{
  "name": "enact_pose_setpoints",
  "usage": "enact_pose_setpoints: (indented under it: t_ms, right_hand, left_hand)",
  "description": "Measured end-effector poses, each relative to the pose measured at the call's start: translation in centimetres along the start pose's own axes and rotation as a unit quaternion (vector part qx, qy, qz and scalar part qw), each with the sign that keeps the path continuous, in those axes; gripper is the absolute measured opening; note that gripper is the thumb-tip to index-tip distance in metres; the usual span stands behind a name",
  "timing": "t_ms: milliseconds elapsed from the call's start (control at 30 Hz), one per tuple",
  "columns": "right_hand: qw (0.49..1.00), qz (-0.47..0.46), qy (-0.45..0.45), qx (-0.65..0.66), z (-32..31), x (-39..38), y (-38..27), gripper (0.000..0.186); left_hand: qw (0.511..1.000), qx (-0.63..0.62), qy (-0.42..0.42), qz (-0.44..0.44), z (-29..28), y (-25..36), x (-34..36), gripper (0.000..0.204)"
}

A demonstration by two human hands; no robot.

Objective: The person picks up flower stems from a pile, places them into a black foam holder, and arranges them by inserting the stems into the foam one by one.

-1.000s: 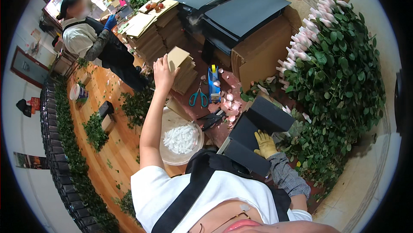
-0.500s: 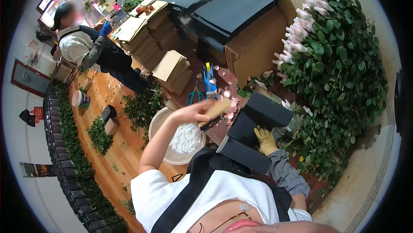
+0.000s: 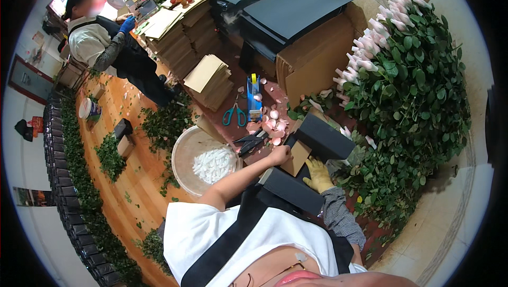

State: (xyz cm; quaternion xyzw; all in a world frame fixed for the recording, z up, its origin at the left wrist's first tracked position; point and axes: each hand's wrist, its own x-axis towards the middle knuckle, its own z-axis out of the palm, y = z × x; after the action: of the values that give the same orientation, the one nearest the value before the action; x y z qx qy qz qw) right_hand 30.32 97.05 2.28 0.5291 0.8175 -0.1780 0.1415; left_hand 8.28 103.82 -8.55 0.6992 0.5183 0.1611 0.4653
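Observation:
My left hand (image 3: 280,155) is bare and closed on the near edge of a brown cardboard sheet (image 3: 297,158). The sheet lies between the two raised black sides of a trough-like stand (image 3: 292,188) in front of me. In a yellow glove, my right hand (image 3: 318,175) rests at the stand's right end beside the sheet, fingers spread. Just left of the stand are black-handled cutters (image 3: 251,142) and loose pink petals (image 3: 275,126). Teal-handled scissors (image 3: 234,114) and a blue tape dispenser (image 3: 254,96) are farther off.
A pale tub (image 3: 182,163) of small white pieces stands at left. Cardboard stacks (image 3: 207,81) and a dark-topped pile (image 3: 296,11) stand beyond. Pink-sleeved roses (image 3: 373,48) with dense foliage heap up at right. A co-worker (image 3: 114,43) stands far left, near leaves on the floor.
My left hand has carried the cardboard sheet rightward and down into the black stand. The cutters now show uncovered. My gloved right hand stays by the stand.

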Motion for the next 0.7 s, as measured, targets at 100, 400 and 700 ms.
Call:
enact_pose_setpoints:
  t_ms: [100, 400, 700]
  right_hand:
    - [0.971, -0.072, 0.077, 0.216, -0.8, 1.3, 2.1, 0.066]
    - [0.997, -0.010, 0.071, -0.030, -0.9, 3.7, -2.4, 0.090]
    - [0.996, 0.002, 0.047, 0.069, -1.8, 3.8, -2.1, 0.086]
  left_hand:
    - [0.998, -0.034, 0.051, -0.004, -0.3, 0.6, -0.5, 0.031]
    - [0.996, 0.013, 0.081, -0.028, -1.0, 1.0, -2.0, 0.025]
    - [0.998, -0.012, 0.041, -0.050, -1.6, 1.9, -1.8, 0.027]
